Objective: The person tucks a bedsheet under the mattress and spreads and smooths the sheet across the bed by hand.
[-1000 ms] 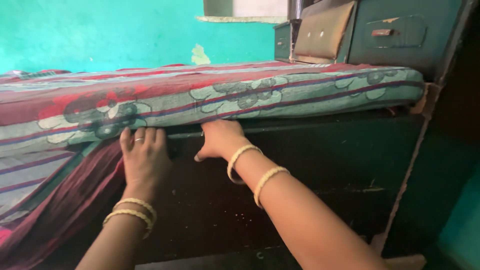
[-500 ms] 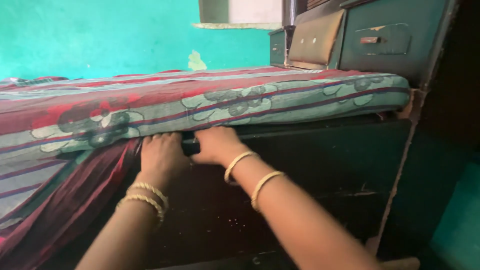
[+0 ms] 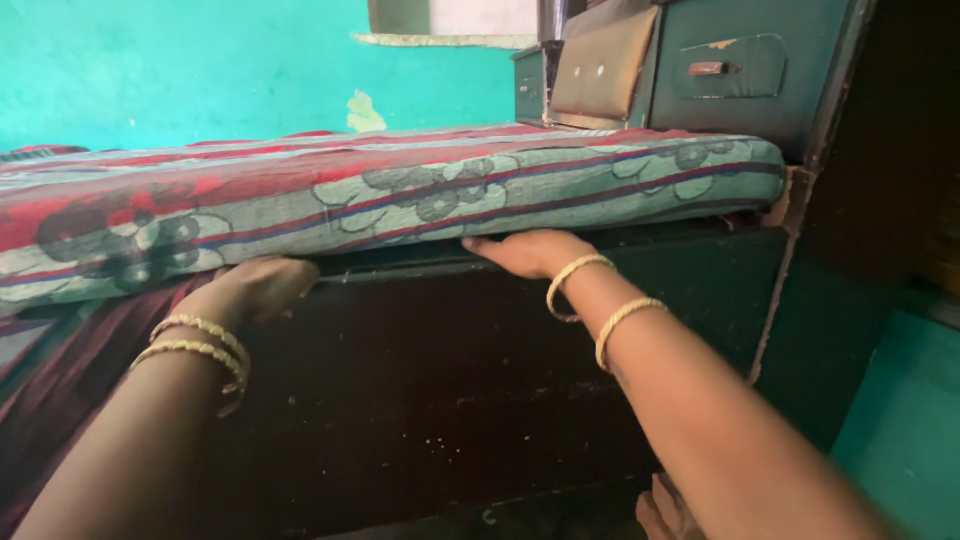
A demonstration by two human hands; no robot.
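Step in hand: tucking the loose sheet [image 3: 70, 370] in under the mattress [image 3: 400, 200], by the look of it.
Left hand [image 3: 255, 290]: fingers pushed under the mattress edge; whether its grip is clenched, cannot tell.
Right hand [image 3: 530, 252]: flat, grip released, fingertips slid between mattress and dark bed frame [image 3: 450, 380].
Sheet: hangs at the left, below the mattress.
Bangles [image 3: 600, 305]: 2 on each wrist.
Next move calls for: likely pushing the cloth deeper, working along the edge.

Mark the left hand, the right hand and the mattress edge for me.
left hand [image 3: 250, 290], head view, on the knuckles under the mattress.
right hand [image 3: 525, 252], head view, on the back of the hand.
mattress [image 3: 420, 200], head view, on its flowered side edge.
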